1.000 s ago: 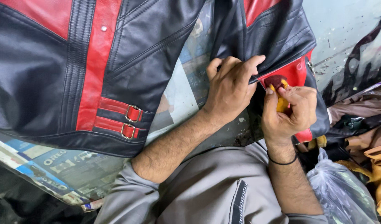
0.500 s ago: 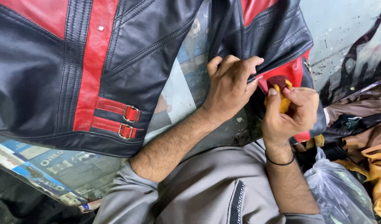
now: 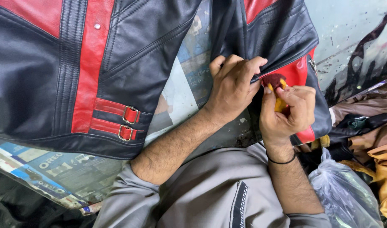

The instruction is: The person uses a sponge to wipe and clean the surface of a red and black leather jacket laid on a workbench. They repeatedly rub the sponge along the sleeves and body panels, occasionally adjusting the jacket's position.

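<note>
A black leather jacket with red panels lies spread over a paper-covered work surface. My left hand pinches the jacket's black edge at the right, just above a red panel. My right hand grips a small yellow sponge with a dark red stained tip and presses it against that red panel. The two hands touch each other. Two red straps with metal buckles sit on the jacket's lower left hem.
Printed paper and packaging sheets cover the surface under the jacket. A clear plastic bag lies at the lower right, with tan and brown leather pieces beside it. A stained pale wall or board is at the upper right.
My right hand has shifted the sponge a little up and left along the red panel. My left hand keeps its pinch on the jacket edge.
</note>
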